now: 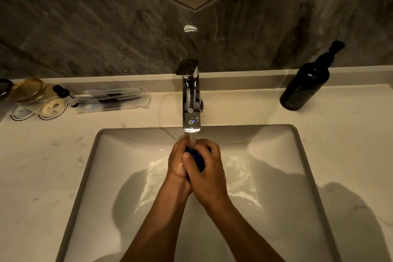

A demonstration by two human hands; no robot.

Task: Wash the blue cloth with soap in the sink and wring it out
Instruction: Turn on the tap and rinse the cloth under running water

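The blue cloth (198, 158) is bunched small between both hands, over the middle of the sink (89, 166); only dark blue slivers of it show. My left hand (177, 160) grips it from the left and my right hand (207, 168) wraps over it from the right. A stream of water (192, 139) falls from the chrome faucet (190, 100) straight onto the cloth and fingers. White foam and water spread over the basin floor around the hands.
A dark pump bottle (306, 83) stands on the counter at the back right. At the back left sit clear glasses (32, 93) on coasters and a plastic tray of wrapped items (112, 100). A sign with writing hangs on the stone wall above.
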